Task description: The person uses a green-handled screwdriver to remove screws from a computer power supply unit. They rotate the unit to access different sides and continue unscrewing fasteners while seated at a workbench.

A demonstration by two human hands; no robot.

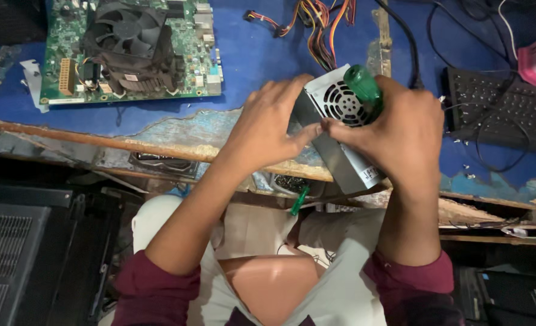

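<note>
Now the left hand point(268, 124) closes its fingers on a grey power supply unit point(340, 136) tilted at the blue counter's point(262, 54) edge; the right hand point(401, 136) grips a green-handled screwdriver point(362, 84) against it.

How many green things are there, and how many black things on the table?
Green: 3 - screwdriver handle, circuit board, small green tool
Black: 2 - fan, keyboard
Total: 5
</note>
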